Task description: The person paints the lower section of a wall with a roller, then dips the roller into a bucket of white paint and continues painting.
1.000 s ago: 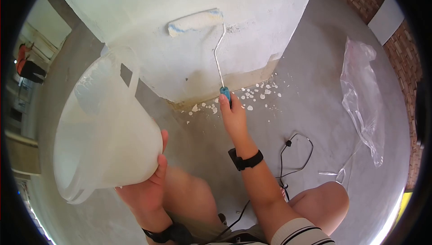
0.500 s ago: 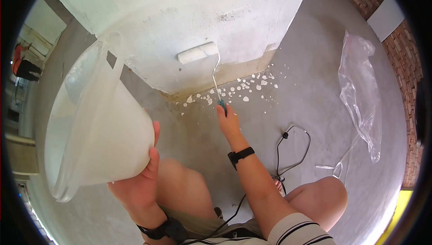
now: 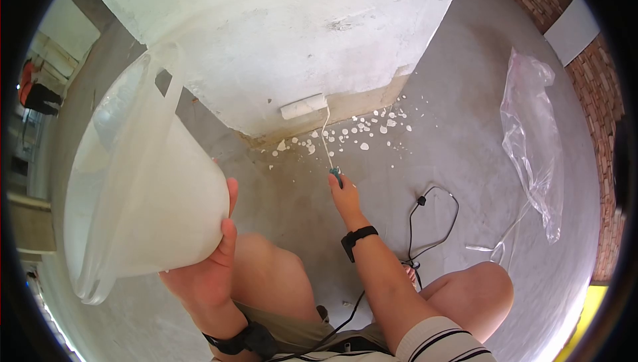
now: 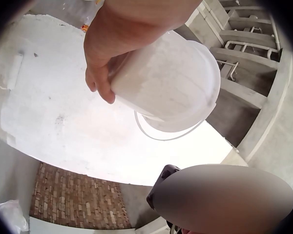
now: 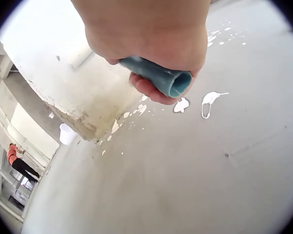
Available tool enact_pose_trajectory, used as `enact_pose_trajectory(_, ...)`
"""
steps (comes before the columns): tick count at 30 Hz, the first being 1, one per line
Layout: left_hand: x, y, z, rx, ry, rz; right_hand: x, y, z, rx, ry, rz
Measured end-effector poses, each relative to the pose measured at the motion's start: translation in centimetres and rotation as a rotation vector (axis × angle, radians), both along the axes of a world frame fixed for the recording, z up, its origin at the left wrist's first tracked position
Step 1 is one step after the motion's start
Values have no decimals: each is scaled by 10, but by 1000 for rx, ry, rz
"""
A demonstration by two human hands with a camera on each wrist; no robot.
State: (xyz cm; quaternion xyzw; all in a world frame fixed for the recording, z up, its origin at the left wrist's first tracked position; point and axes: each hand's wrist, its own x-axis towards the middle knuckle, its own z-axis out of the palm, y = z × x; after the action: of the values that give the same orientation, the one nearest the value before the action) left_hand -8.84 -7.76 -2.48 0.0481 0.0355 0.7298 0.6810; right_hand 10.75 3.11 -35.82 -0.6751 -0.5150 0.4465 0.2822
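Observation:
My right hand (image 3: 345,204) grips the blue-green handle (image 5: 154,74) of a paint roller (image 3: 304,107). The roller's white sleeve lies against the lower part of a white-painted wall (image 3: 266,23), just above a bare beige strip at its foot. On the left, my left hand (image 3: 207,279) holds a translucent white bucket (image 3: 166,196) by its base, fingers and thumb around the bottom edge. The bucket is tilted on its side, its mouth facing left and away from me. In the left wrist view its thin handle (image 4: 158,139) hangs below the rim.
White paint drops (image 3: 364,146) dot the grey floor at the wall's foot. A black cable (image 3: 457,212) loops near my right knee, and a clear plastic bag (image 3: 528,129) lies farther right. Another person (image 3: 36,89) stands far left. A white bucket (image 5: 67,134) stands beyond the wall's corner.
The roller has moved down the wall from higher up to near the bare strip, my right hand drawing back with it. My left hand keeps holding the bucket, slightly shifted left in view.

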Motion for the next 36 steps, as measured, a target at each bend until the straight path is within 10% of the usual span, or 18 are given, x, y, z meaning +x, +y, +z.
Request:
enact_pose_trajectory(12,1,0,-1,13,-50,11,-5,-4,19,-1,-65,2)
enact_pose_trajectory(21,1,5,0,23,39,-20,-27,52,155,248,282,-5)
enact_pose_trajectory(31,-2,4,1,9,-26,30,-25,29,105,344,213,-30)
enact_pose_trajectory(33,-9,2,-5,-3,142,44,-22,24,104,149,727,-48)
enact_pose_trajectory(36,-17,-35,-17,-23,320,104,-4,32,165,304,838,-41)
